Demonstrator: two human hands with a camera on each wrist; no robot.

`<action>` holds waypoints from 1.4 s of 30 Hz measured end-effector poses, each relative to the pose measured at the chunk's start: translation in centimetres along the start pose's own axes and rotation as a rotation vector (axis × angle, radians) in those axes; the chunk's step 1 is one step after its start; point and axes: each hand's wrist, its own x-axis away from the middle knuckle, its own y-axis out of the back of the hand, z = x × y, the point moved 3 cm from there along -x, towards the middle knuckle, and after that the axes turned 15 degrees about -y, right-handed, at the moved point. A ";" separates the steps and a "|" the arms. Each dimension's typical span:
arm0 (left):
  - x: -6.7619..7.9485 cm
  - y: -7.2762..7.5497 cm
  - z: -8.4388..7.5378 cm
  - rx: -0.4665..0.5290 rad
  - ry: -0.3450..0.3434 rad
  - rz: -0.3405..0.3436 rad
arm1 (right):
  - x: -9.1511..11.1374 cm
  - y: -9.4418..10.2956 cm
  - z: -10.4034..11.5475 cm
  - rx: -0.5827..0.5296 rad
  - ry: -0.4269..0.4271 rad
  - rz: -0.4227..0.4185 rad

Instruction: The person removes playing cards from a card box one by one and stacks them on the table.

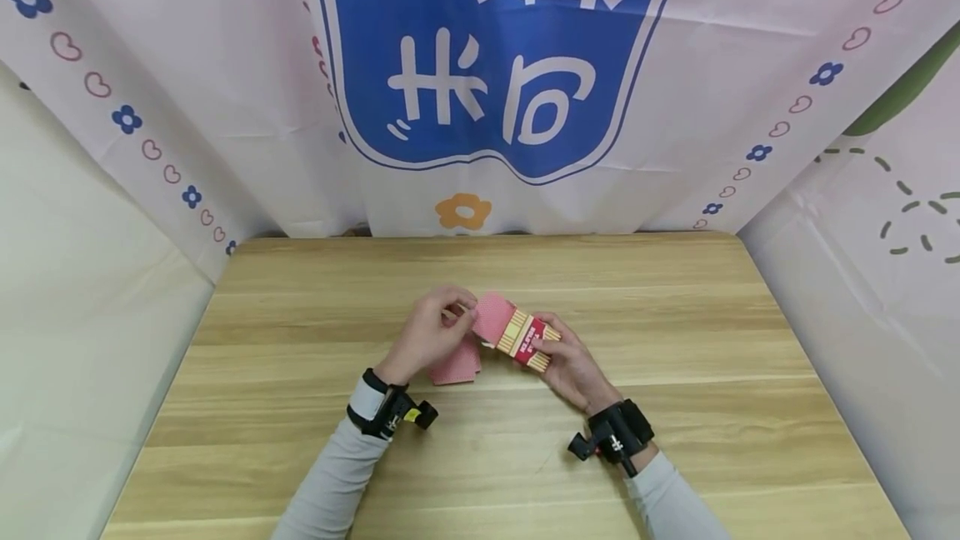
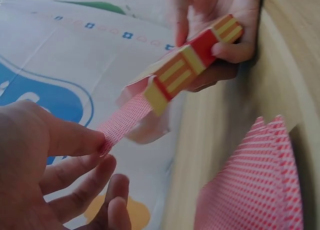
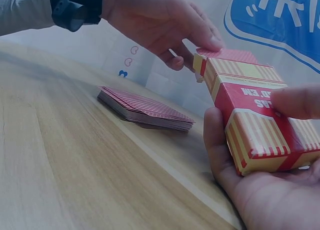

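Observation:
My right hand [image 1: 573, 361] grips a red and yellow striped playing card box [image 3: 260, 109], thumb on its printed face and fingers beneath. From the box's open end juts a pink-patterned playing card [image 1: 492, 317]. My left hand [image 1: 433, 330] pinches the card's outer edge between thumb and fingers, seen close in the left wrist view. Below the left hand, a stack of playing cards [image 3: 145, 109] lies on the table, pink-patterned backs up and a little askew. In the head view the left hand covers part of that stack.
The wooden table [image 1: 525, 465] extends around both hands. Behind it hangs a white cloth [image 1: 675, 132] with a blue emblem, and pale cloth walls stand at both sides. A black strap camera sits on each wrist.

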 end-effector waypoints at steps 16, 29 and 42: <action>0.2 4.4 1.7 0.239 0.094 -0.078 | -0.1 -0.2 0.2 -0.049 0.007 0.031; 0.7 5.1 3.3 0.105 0.208 -0.056 | 0.0 -0.2 0.1 -0.044 0.011 0.029; 1.0 3.9 5.3 0.005 0.235 0.120 | -0.1 -0.1 0.1 -0.028 0.016 0.029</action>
